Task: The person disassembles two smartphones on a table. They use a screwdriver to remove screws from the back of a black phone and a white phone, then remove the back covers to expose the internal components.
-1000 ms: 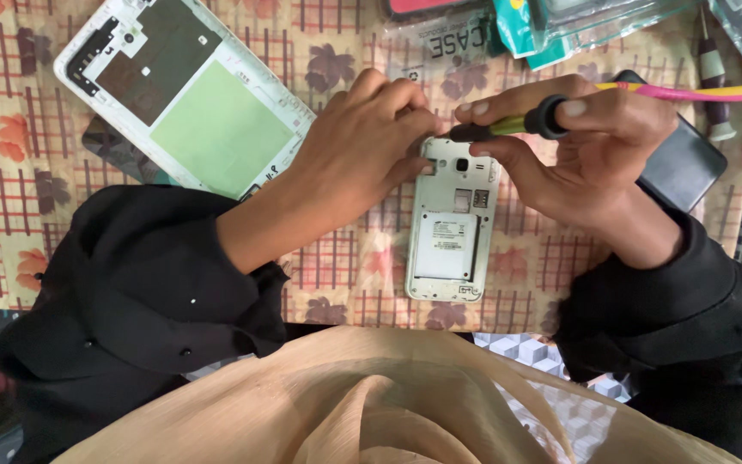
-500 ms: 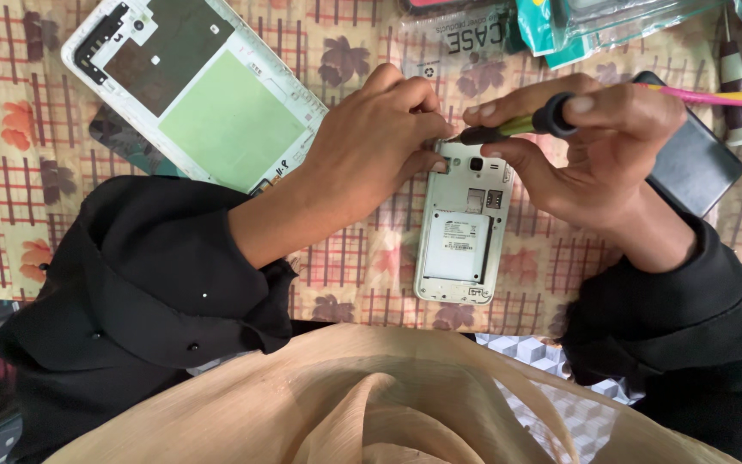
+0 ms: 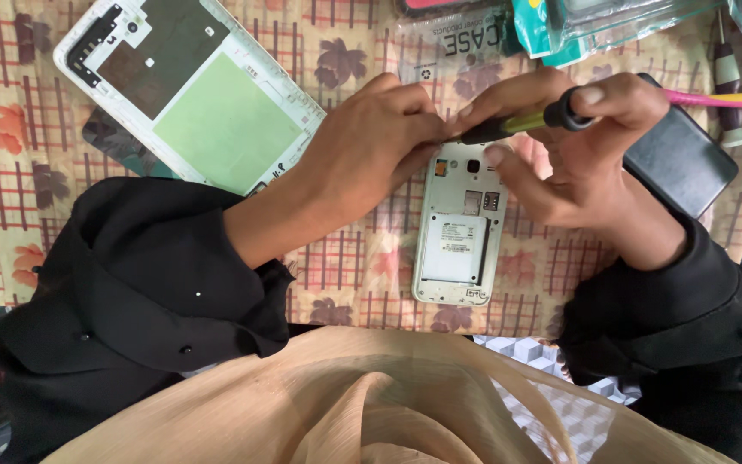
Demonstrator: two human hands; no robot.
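Above, clear rectangular packages (image 3: 465, 39), perhaps teal-trimmed, edge the cloth (image 3: 10, 172).

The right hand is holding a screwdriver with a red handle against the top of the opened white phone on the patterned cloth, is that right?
Not quite. In the head view the screwdriver in the right hand has a yellow-green shaft with a black cap, not a red handle. The rest holds: its tip is at the top of the opened white phone on the patterned cloth.
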